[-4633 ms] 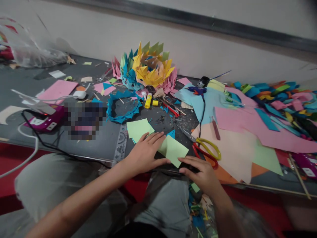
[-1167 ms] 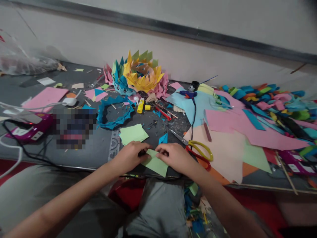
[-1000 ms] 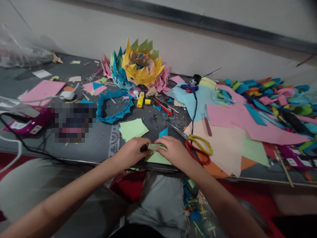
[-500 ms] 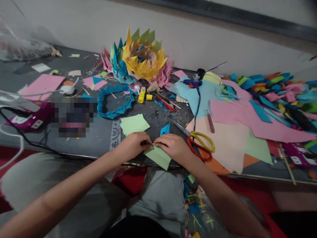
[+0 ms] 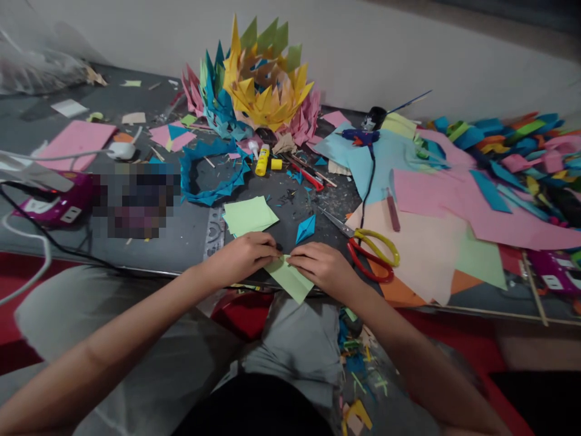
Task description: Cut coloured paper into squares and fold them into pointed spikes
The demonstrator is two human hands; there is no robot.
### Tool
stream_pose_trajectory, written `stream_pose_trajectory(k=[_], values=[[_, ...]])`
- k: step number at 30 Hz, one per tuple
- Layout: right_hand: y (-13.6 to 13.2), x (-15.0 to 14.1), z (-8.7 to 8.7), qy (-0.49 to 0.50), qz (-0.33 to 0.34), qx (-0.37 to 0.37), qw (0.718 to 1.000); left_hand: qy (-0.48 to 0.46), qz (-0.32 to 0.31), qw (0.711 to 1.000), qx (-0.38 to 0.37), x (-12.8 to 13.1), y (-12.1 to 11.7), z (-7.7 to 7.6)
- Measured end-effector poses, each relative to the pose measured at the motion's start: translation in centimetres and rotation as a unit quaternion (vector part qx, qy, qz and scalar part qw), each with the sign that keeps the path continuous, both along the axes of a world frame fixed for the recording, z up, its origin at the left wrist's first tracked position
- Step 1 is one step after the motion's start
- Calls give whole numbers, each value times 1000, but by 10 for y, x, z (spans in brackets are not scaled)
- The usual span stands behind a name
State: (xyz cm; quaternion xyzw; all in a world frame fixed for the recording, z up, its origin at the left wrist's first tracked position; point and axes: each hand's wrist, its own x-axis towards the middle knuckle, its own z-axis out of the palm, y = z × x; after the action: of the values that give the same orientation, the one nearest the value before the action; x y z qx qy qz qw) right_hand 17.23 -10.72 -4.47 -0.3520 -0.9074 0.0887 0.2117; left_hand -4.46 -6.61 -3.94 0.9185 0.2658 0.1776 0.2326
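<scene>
A light green sheet of paper point(image 5: 293, 281) lies at the table's front edge, with a crease across it. My left hand point(image 5: 249, 257) pinches its far left corner, fingers closed. Close beside it, my right hand point(image 5: 320, 263) grips the far right part of the same sheet. Just beyond my hands rest a stack of light green paper point(image 5: 250, 215) and a small folded blue paper piece point(image 5: 305, 229). To the right lie scissors point(image 5: 373, 247) with one yellow and one red handle. The fingertips partly hide the sheet's far edge.
Folded-paper crowns point(image 5: 267, 103) stand at the back, and a blue paper ring point(image 5: 213, 175) lies in front of them. A glue stick point(image 5: 262, 160), a glue gun point(image 5: 358, 137) and a cutter point(image 5: 312, 180) are nearby. Coloured sheets point(image 5: 422, 242) cover the right side.
The view has tilted slightly, so the table items appear shifted. My fingers have moved a little along the green sheet's far edge, and a crease shows more plainly.
</scene>
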Motion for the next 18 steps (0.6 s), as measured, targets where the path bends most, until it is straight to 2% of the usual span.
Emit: stream_pose_trajectory(k=[8, 12, 18], values=[[4, 4, -1, -44, 33, 11, 998, 23, 2, 998, 62, -1, -3, 0], [5, 5, -1, -57, 42, 23, 997, 66, 0, 991, 119, -2, -6, 4], [1, -2, 2, -81, 18, 38, 996, 130, 27, 980, 146, -4, -12, 12]])
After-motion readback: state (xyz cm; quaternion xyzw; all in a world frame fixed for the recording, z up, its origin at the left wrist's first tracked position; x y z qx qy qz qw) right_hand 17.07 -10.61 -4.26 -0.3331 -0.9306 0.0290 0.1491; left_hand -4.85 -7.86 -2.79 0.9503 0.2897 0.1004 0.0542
